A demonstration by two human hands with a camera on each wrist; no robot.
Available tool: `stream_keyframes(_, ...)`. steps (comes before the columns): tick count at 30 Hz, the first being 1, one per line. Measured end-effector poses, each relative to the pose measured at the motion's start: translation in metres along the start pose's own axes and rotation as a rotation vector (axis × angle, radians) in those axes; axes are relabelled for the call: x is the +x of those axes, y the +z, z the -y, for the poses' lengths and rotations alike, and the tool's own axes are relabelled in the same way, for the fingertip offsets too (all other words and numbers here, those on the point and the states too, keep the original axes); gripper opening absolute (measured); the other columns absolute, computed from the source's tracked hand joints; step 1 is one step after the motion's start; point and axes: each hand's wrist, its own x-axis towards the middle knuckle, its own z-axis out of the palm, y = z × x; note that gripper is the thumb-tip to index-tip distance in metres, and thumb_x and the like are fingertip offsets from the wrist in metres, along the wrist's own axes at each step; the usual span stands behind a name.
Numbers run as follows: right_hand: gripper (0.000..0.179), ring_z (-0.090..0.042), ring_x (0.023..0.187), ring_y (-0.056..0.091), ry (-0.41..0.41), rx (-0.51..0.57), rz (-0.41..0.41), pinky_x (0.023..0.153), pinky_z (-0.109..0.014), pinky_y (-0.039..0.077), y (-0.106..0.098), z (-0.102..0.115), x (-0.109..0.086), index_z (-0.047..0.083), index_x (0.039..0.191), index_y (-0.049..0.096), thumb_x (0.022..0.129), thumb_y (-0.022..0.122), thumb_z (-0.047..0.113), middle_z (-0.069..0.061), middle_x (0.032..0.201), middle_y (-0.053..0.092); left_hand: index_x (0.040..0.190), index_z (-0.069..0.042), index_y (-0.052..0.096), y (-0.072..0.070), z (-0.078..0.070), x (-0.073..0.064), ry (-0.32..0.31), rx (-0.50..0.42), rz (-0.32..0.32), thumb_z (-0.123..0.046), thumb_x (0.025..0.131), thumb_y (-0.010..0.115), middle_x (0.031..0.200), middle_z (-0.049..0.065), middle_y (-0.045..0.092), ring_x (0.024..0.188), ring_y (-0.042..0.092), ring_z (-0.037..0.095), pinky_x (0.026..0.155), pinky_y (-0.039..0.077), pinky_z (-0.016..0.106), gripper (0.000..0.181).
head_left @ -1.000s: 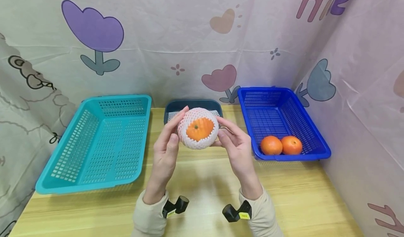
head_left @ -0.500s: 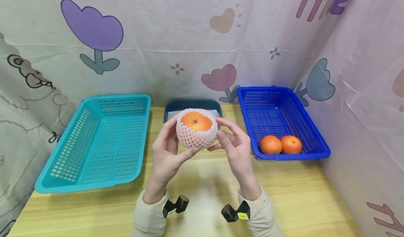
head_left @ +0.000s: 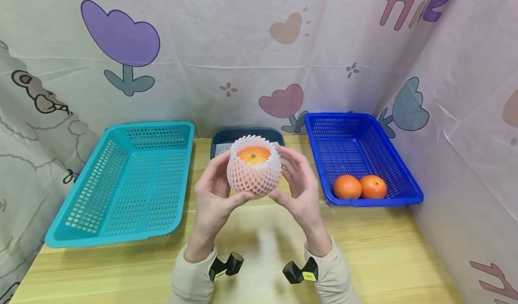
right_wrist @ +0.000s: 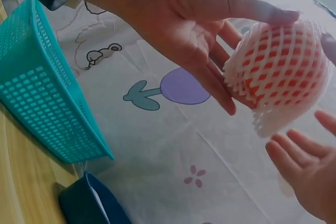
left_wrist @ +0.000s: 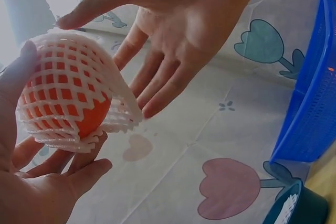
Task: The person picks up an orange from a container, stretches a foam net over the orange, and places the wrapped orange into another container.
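Note:
Between both hands, above the table, is an orange [head_left: 254, 156] in a white foam net sleeve [head_left: 256, 181]. Its green stem end faces up through the sleeve's open top. My left hand [head_left: 212, 199] holds it from the left, thumb low on the near side and fingers around the back. From the other side my right hand [head_left: 302, 195] holds it, with the thumb near the bottom and the fingers along the right side. In the left wrist view the net's loose edge [left_wrist: 123, 114] stands out past the fruit, by the right fingertips.
A turquoise basket [head_left: 187, 169] stands on the table [head_left: 259, 232] at left. At right, a blue basket [head_left: 337, 153] holds two more oranges [head_left: 348, 187]. A small dark teal tray [head_left: 220, 135] with white foam nets [head_left: 222, 147] sits behind the hands, against a printed cloth backdrop.
The orange has tipped so its stem end turned from facing the head camera to facing up. The left thumb moved underneath, then the right thumb too, and the net's rim now rises higher around it.

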Motion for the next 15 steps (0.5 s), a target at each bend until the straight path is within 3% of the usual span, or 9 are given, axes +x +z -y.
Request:
stream_keyframes(4, 0.081, -0.027, 0.124, 0.056, -0.007, 0.029, 0.022, 0.102, -0.038, 0.048, 0.0012, 0.0001, -0.0010, -0.012, 0.138, 0.044, 0.081, 0.083, 0.030, -0.014, 0.136, 0.057, 0.139, 0.009, 0.044, 0.0015, 0.0011, -0.0002, -0.015, -0.012, 0.006, -0.027, 0.072, 0.089, 0.137, 0.024, 0.050, 0.124, 0.051, 0.035, 0.106, 0.044, 0.041, 0.089)
stream_keyframes(10, 0.077, -0.025, 0.117, 0.062, -0.027, 0.007, -0.051, 0.094, -0.037, 0.052, 0.0022, 0.0003, -0.0009, -0.022, 0.129, 0.049, 0.080, 0.082, 0.028, -0.013, 0.131, 0.062, 0.141, 0.004, 0.044, 0.0030, 0.0024, -0.0005, -0.087, 0.020, 0.032, -0.030, 0.072, 0.089, 0.137, 0.019, 0.050, 0.121, 0.053, 0.033, 0.102, 0.048, 0.039, 0.089)
stream_keyframes(15, 0.063, -0.022, 0.112, 0.065, -0.023, -0.071, -0.107, 0.091, -0.035, 0.054, 0.0025, -0.0012, -0.0037, -0.020, 0.125, 0.056, 0.092, 0.070, 0.032, -0.010, 0.126, 0.066, 0.141, 0.001, 0.044, 0.0047, 0.0022, -0.0002, -0.126, -0.011, 0.000, -0.018, 0.076, 0.088, 0.137, 0.020, 0.050, 0.120, 0.053, 0.034, 0.101, 0.049, 0.040, 0.081)
